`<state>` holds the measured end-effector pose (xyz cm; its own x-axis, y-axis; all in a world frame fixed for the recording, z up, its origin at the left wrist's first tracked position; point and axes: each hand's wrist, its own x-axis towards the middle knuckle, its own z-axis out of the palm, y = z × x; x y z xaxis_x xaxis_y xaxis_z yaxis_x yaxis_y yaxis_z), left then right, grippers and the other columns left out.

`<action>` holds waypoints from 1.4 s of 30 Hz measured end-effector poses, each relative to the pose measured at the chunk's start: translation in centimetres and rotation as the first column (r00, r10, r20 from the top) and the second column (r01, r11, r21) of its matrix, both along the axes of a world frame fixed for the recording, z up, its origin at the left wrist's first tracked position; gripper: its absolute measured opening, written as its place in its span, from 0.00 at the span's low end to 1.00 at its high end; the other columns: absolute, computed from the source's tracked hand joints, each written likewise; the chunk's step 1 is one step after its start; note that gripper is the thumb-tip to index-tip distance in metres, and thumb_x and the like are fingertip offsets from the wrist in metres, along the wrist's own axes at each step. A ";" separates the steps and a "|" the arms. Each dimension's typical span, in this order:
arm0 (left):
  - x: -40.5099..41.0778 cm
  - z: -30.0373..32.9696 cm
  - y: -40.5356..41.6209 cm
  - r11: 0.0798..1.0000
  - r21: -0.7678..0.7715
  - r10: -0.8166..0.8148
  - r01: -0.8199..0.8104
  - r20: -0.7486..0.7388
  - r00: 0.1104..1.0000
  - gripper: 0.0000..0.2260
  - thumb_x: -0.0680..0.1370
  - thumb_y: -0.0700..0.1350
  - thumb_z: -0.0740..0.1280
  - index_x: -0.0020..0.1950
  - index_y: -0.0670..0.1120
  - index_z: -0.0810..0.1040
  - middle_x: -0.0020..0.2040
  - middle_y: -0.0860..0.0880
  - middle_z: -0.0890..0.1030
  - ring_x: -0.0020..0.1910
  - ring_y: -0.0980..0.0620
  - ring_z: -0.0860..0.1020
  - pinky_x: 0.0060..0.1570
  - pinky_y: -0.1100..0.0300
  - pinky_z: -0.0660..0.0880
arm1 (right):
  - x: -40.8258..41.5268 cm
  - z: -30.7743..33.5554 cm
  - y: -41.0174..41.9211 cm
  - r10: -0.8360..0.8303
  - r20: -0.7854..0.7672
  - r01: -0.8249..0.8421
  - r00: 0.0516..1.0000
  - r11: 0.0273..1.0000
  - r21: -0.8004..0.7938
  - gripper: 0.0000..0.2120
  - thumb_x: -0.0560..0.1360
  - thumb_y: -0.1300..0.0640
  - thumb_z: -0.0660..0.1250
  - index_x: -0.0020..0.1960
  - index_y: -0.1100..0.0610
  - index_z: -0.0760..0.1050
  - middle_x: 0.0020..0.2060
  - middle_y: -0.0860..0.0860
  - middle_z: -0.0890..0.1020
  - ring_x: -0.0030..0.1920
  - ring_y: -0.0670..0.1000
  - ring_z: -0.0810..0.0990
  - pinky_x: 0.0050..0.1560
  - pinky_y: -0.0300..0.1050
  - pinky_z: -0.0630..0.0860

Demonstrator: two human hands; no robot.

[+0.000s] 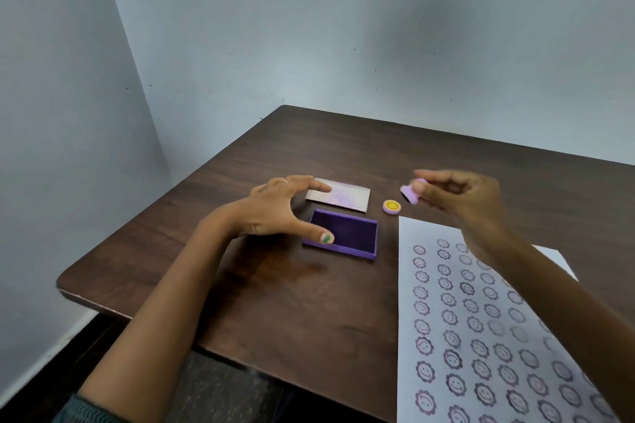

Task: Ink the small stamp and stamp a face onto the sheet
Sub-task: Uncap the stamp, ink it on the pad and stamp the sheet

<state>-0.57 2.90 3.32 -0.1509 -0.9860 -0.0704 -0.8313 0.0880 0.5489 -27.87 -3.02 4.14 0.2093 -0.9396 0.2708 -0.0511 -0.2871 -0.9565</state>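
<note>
I see bare table open in front of the ink pad. My left hand crowds its left edge; the yellow-topped cap sits between pad and sheet.

Dim, even light; soft shadows, wide-angle bending at edges, slight blur.

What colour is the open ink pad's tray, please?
Purple, with a darker purple pad inside the ink pad; the head view shows it.

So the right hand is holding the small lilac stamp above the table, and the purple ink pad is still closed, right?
Not quite: the head view shows the purple ink pad open, its lid lying behind it. The right hand does hold the small lilac stamp above the table.
</note>
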 end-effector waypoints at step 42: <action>-12.5 -1.0 -2.6 0.937 -0.116 -0.247 0.330 0.446 0.860 0.44 0.68 0.74 0.58 0.77 0.53 0.52 0.78 0.51 0.56 0.78 0.51 0.46 0.68 0.42 0.25 | -3.4 0.5 0.2 0.145 -0.553 -0.250 0.821 0.961 -0.119 0.09 0.65 0.59 0.75 0.45 0.55 0.83 0.41 0.49 0.85 0.39 0.45 0.84 0.41 0.38 0.81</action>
